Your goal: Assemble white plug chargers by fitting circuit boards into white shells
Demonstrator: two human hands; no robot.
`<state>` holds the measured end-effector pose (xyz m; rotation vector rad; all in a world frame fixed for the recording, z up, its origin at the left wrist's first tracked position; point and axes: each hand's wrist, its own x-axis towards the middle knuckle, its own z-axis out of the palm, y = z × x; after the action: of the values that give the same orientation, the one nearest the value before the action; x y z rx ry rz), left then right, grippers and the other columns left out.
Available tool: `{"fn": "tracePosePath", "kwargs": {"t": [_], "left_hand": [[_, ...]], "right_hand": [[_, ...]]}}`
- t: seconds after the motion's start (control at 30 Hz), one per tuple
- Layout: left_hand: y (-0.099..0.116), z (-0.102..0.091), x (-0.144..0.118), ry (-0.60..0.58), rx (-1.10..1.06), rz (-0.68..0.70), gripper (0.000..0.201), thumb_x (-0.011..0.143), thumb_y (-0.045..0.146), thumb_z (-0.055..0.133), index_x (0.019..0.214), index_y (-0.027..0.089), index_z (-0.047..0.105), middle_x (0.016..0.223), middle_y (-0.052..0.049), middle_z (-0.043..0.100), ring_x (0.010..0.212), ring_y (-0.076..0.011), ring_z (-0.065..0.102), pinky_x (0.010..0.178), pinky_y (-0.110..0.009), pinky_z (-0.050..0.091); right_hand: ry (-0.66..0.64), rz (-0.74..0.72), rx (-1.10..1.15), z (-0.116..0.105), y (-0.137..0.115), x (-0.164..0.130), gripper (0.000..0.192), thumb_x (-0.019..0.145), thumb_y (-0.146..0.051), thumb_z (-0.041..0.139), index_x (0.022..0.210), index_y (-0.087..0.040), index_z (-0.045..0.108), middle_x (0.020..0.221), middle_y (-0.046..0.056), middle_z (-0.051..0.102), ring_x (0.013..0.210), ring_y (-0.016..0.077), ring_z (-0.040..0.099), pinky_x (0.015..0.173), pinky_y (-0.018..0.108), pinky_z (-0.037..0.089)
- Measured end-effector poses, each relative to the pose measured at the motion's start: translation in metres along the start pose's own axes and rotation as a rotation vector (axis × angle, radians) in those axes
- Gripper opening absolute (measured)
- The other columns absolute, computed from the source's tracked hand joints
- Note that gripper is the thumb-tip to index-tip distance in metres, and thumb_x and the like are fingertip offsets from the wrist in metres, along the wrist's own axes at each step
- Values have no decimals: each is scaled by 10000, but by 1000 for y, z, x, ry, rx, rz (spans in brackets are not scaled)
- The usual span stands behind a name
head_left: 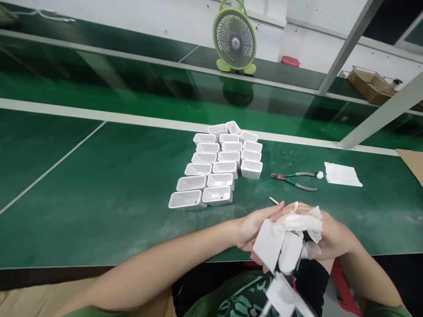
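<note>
Hands meet at 5 o'clock in my view, just over the near edge of the green desk (99, 198). My left hand (253, 229) is wrapped around a white plastic housing (269, 248), fingers curled on its far side. My right hand (330, 237) is closed on a white cloth (304, 222), pressed against the top of that housing; fingertip covers show on 2 or so of its fingers. A second rounded white piece (291, 253) sits touching the housing on its right, between both hands; I cannot tell which hand bears it.

At 12 o'clock from the hands, a cluster of white open-topped housings (220, 165) stands on the desk in 3 rough columns, openings up, pieces touching one another. I count about 18.

At 1 o'clock, pliers (294, 179) with green-grey handles lie flat, jaws pointing left. A small white wad (319, 175) rests just beside the handle ends, and a folded white sheet (342, 175) lies just right of that. A thin metal pin (273, 200) lies near the left fingertips.

Far side, 12 o'clock: a lime-green fan (235, 39) beyond the conveyor belt (99, 83).
</note>
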<state>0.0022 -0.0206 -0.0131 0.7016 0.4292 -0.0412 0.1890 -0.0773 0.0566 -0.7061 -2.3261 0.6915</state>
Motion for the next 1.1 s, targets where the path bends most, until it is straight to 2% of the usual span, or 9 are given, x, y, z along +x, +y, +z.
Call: {"fn": "tracePosePath", "kwargs": {"t": [0.07,0.17,0.3,0.37,0.53,0.67,0.8,1.0,1.1], "left_hand": [[5,5,1,54,187,74,796,777,884,411,924,124,600,621,-39,593,427,-121,492,385,-200,313],[21,6,-3,252,444,352,708,829,855,338,889,170,509,686,-36,603,486,-121,524,392,-186,326],[41,10,-21,453,745,581,403,898,580,544,898,177,557,843,-34,600,717,-129,556,546,-188,438],[44,17,-33,471,963,623,301,936,472,514,937,182,594,892,-43,623,765,-149,579,584,-214,471],[16,38,-56,412,1212,722,273,945,413,575,1113,205,630,1125,-73,652,1000,-207,641,834,-309,549],[-22,43,-61,600,1315,871,180,965,307,583,1104,218,656,1195,-83,617,1116,-214,622,950,-323,528],[-45,39,-57,708,1227,1008,173,941,264,645,1109,222,659,1271,-91,576,1049,-173,652,918,-269,543],[-56,43,-44,831,1117,1229,137,920,301,686,935,178,627,1113,-92,582,962,-182,661,837,-283,566],[-59,46,-39,827,1110,1301,128,924,227,672,853,164,586,1057,-72,531,953,-179,679,803,-264,575]], "right_hand": [[27,65,-43,4,-12,-12,483,997,-308,559,1453,-221,426,1069,111,718,1014,219,691,963,361,543],[170,293,-66,30,-32,-43,466,920,-302,697,1352,-250,530,1076,101,716,970,231,702,854,349,585],[824,404,-72,95,-42,-74,528,857,-267,774,1301,-277,489,1080,84,721,960,248,727,882,400,607],[979,438,-161,123,-39,-74,457,866,-262,755,1247,-264,505,1033,75,725,903,238,739,865,396,618],[873,560,-288,146,-30,-59,300,903,-291,673,1176,-223,568,988,90,734,864,258,742,775,400,637],[871,570,-279,140,-30,-56,334,912,-297,653,1218,-211,549,1022,102,735,828,250,745,732,379,646],[841,505,-289,138,-26,-55,327,919,-291,637,1226,-232,539,1033,81,742,912,247,745,767,361,644],[837,476,-293,139,-20,-56,346,889,-247,654,1217,-220,549,1033,96,743,940,265,743,793,385,643],[826,488,-286,140,-18,-59,338,889,-246,649,1212,-217,552,1034,101,742,943,263,743,793,382,644]]}}
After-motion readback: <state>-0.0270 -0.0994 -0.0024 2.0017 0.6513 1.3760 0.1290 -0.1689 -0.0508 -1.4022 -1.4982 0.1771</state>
